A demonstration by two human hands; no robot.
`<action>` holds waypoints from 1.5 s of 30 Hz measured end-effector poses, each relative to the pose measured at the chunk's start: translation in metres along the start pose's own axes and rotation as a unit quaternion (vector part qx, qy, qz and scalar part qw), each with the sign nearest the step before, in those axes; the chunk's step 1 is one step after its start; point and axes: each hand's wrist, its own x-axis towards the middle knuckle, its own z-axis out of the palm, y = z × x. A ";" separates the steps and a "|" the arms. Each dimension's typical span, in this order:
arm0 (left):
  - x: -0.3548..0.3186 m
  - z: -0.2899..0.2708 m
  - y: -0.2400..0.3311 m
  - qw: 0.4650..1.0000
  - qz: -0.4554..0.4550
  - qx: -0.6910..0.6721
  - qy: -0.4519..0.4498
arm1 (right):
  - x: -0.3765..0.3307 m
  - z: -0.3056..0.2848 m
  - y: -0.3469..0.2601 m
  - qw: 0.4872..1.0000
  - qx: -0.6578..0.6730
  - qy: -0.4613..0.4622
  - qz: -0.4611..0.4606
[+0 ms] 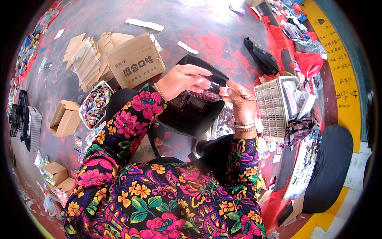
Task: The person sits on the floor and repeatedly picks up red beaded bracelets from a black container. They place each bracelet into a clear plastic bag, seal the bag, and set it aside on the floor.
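My left hand (184, 79) and my right hand (240, 99) are raised together over a black tray (187, 121) on my lap. Between them they pinch a small clear plastic bag (213, 85) with small dark pieces inside. The left fingers hold its upper edge, the right fingertips grip its right end. The tray holds dark compartments with small items. Both forearms wear floral sleeves, and bracelets show at both wrists.
A printed cardboard box (135, 59) and flattened cartons lie on the red floor at upper left. A white basket of colourful small items (95, 104) sits left of my arm. A white plastic crate (274, 109) stands at right, red bags beyond it. Small boxes lie at lower left.
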 end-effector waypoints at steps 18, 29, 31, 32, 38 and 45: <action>0.004 -0.014 -0.006 0.993 0.038 -0.099 -0.051 | 0.002 -0.006 0.005 0.993 -0.041 -0.052 -0.100; 0.003 -0.007 -0.005 0.997 0.060 -0.036 -0.033 | 0.003 -0.008 0.008 0.987 -0.097 -0.037 -0.118; 0.004 -0.005 -0.006 0.996 0.086 0.035 -0.011 | 0.006 -0.009 0.004 0.989 -0.085 -0.021 -0.122; 0.005 -0.005 -0.007 0.993 0.098 0.070 -0.001 | 0.006 -0.010 0.002 0.989 -0.079 -0.013 -0.123; 0.007 -0.001 -0.018 0.981 0.131 0.142 0.012 | 0.006 0.002 -0.004 0.982 -0.149 0.031 -0.115; 0.006 0.002 -0.024 0.969 0.152 0.191 -0.037 | 0.011 0.012 0.013 0.936 -0.310 -0.058 -0.158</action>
